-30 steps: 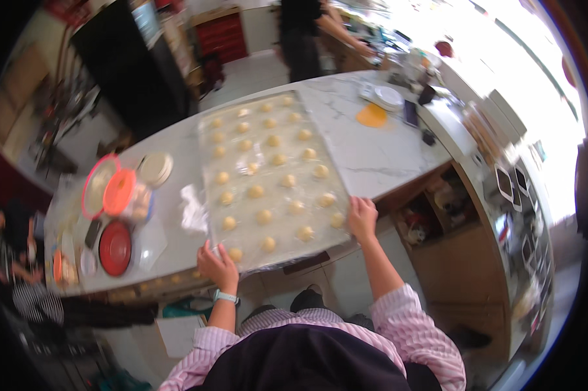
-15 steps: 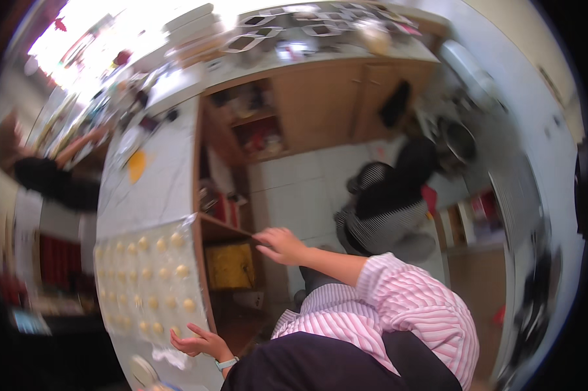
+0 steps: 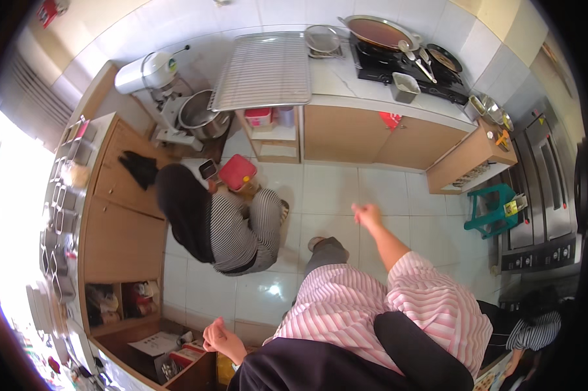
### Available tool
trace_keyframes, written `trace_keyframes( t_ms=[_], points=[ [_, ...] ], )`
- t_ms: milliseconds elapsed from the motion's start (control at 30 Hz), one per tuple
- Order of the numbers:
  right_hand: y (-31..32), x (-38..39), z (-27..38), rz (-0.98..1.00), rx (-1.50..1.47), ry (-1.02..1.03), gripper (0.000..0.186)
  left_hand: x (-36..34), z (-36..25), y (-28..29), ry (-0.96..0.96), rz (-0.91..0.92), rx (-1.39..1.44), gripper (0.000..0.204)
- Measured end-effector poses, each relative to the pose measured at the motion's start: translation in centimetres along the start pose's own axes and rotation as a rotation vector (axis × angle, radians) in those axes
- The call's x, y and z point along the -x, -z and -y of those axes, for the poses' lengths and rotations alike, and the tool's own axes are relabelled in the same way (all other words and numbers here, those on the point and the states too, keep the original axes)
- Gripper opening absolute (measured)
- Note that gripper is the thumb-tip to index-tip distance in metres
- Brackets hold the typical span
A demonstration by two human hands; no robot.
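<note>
My left hand [image 3: 222, 340] hangs low over the front of an open wooden cabinet [image 3: 196, 365]. Its fingers are curled in and nothing shows in them. Out in front, my right hand [image 3: 367, 215] is held above the white tiled floor [image 3: 333, 186], touching nothing. Its fingers are bent but partly apart, and it looks bare of any object. In the cabinet beside my left hand are papers [image 3: 154, 344] and a red box [image 3: 186, 356].
A person [image 3: 222, 225] crouches at left near a red lid [image 3: 238, 171] and stand mixer [image 3: 170, 98]. A wire rack [image 3: 264, 72] tops the far counter, beside a stove [image 3: 398, 68] with pans. A green stool [image 3: 489, 210] stands by the oven [image 3: 541, 189]; another person [image 3: 531, 329] is behind right.
My view has swung right, away from the counter with the sheet of small pale dough rounds. My left hand has left that sheet and curled; my right hand now reaches forward over the floor.
</note>
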State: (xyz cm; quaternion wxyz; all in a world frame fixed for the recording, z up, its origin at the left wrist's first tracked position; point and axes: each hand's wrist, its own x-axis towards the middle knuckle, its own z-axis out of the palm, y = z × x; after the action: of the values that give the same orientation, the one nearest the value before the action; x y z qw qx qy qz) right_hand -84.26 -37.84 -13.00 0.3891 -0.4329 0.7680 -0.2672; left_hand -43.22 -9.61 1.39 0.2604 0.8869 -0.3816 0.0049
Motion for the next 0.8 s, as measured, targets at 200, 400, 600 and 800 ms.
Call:
trace_keyframes(
  t_ms=[200, 400, 600, 800],
  points=[
    [14.2, -23.6, 8.8, -0.285, -0.769, -0.137, 0.044, 4.5, -1.9, -12.8, 0.188, 0.215, -0.137, 0.015],
    [21.3, -43.9, 9.1, -0.218, -1.19, -0.21, 0.09, 8.8, -3.6, -14.7, 0.199, 0.396, -0.352, 0.011],
    [25.0, -47.5, 3.7, -0.287, -1.108, 0.119, 0.045, 5.2, -9.0, -13.8, 0.29, 0.187, -0.273, 0.014],
    [21.3, -37.5, 2.2, -0.065, -0.332, 0.129, 0.028, 7.3, -10.4, -13.5, 0.565, 0.109, -0.16, 0.017]
  ],
)
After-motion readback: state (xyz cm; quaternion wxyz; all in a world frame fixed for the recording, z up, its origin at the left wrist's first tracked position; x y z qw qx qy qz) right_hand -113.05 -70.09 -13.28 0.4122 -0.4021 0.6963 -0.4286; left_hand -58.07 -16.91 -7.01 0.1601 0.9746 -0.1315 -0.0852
